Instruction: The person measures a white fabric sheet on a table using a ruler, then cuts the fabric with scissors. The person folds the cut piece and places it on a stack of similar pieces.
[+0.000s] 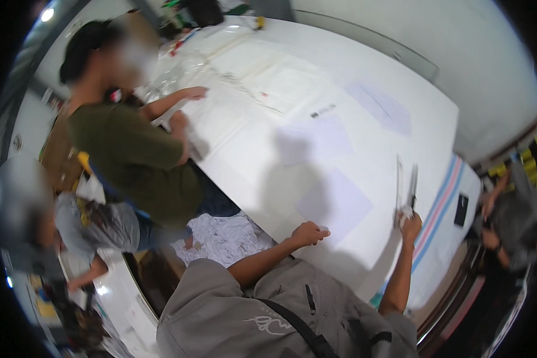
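My left hand [309, 234] is closed, fingers curled, at the near edge of the white table [250, 173]. Its fingertips lie against the border of a pale lavender sheet [343, 203]; whether they pinch it is too small to tell. On the right, my right hand [410, 228] is closed around a long, thin tool [413, 188] with a dark, blade-like part pointing away from me. A slim pale strip [398, 179] stands out beside it, and something small and white shows at the fingers. Two more lavender sheets [379, 107] [331, 140] lie farther back.
A co-worker in a green shirt [131, 143] handles white sheeting [221, 113] at the table's left side. Clear plastic [185, 68] lies beyond. White cloth [227, 235] is heaped below the edge. A striped white sack [441, 227] rests at right. Other people work at both sides.
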Demonstrator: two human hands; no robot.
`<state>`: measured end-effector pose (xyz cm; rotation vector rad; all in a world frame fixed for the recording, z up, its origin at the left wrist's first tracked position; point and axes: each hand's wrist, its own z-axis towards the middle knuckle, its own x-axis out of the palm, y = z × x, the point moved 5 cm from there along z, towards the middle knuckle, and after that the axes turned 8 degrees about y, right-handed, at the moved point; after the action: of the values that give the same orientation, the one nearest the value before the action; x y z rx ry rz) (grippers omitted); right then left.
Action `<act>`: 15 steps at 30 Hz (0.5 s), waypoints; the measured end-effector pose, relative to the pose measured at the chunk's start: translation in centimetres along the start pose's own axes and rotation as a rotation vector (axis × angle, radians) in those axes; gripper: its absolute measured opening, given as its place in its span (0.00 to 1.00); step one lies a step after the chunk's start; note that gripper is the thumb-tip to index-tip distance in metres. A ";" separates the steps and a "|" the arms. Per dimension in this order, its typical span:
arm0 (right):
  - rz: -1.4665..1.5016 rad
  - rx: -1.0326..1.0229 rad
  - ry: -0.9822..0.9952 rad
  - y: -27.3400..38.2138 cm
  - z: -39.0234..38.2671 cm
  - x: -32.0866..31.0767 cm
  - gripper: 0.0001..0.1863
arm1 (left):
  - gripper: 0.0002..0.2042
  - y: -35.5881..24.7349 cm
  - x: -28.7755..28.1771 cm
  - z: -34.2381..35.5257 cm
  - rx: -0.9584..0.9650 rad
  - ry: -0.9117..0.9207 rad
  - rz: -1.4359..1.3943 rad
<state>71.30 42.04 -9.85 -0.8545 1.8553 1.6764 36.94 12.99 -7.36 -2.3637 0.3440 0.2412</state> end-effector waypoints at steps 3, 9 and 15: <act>-0.142 -0.084 0.010 0.1 6.2 0.1 0.27 | 0.18 -0.8 -4.3 0.6 0.058 -0.397 0.144; -0.281 -0.183 0.105 2.1 12.1 0.5 0.21 | 0.23 1.0 -8.0 0.9 0.073 -0.871 0.306; -0.345 -0.163 0.238 4.7 11.5 -0.5 0.20 | 0.27 1.7 -8.7 1.6 -0.069 -0.751 0.434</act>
<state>67.61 53.72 -7.73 -1.4073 1.6124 1.5731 28.05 14.43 -7.28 -2.0499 0.4701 1.3081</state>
